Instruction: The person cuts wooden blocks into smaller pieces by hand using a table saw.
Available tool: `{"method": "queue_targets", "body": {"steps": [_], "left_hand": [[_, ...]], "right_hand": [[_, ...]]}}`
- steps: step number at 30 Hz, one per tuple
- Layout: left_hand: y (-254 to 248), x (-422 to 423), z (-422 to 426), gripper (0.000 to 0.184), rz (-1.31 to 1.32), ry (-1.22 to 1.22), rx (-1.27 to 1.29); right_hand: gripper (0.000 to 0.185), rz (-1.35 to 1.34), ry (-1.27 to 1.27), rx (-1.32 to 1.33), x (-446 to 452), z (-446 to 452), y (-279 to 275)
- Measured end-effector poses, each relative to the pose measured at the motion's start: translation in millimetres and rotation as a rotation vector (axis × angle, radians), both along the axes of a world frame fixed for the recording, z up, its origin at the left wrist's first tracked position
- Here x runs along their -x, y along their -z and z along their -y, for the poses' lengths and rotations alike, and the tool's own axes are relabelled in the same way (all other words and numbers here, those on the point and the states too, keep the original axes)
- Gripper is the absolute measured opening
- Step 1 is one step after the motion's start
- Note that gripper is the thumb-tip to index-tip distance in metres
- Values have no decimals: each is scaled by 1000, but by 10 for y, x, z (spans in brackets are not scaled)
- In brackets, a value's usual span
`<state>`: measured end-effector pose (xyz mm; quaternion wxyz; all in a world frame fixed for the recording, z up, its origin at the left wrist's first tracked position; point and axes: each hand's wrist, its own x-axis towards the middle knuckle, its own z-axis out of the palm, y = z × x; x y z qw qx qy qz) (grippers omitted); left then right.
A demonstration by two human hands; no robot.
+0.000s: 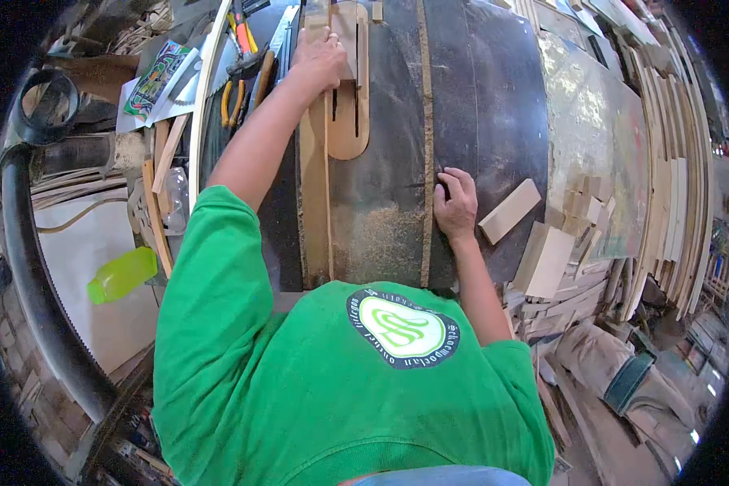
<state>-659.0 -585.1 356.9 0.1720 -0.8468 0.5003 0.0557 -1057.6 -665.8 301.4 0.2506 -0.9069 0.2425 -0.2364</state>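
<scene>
On the dark table surface point(389, 174), my left hand point(320, 58) reaches far forward and rests on a pale wooden piece beside the long wooden strip point(315, 186). Its fingers are bent over the wood. Just to the right of that hand is a wooden insert plate point(350, 142) with a dark slot. My right hand point(456, 202) is low on the table, near a narrow groove line point(427, 146). Its thumb and forefinger are close around a thin dark item too small to name. A wooden block point(509, 212) lies to the right of this hand.
Pliers point(232, 104) and other tools lie at the left. Wooden blocks point(544, 261) are piled at the right, with long boards point(672, 186) stacked beyond. A green bottle point(123, 275) lies at the lower left, near a large black pipe point(44, 267).
</scene>
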Motion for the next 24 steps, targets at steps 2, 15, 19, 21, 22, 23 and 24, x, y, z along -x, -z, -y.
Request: {"method": "queue_targets", "body": {"steps": [2, 15, 19, 21, 22, 23, 24], "left_hand": [[-1, -150, 106, 77, 2, -7, -17], [-55, -1017, 730, 41, 129, 217, -2], [-358, -994, 725, 23, 97, 409, -58], [-66, -1183, 833, 21, 35, 220, 157], [139, -1363, 904, 19, -25, 27, 369], [345, -1679, 902, 19, 119, 84, 360], [301, -1766, 840, 19, 124, 93, 363]], "right_hand": [[24, 13, 5, -10, -12, -9, 8], [21, 10, 34, 0, -37, -7, 30], [22, -7, 29, 3, -24, -14, 30], [22, -10, 35, 4, -20, -16, 25], [22, -7, 31, -2, -20, -16, 27], [22, -2, 29, -7, -27, -16, 27], [22, 5, 37, -4, -39, -12, 18]]}}
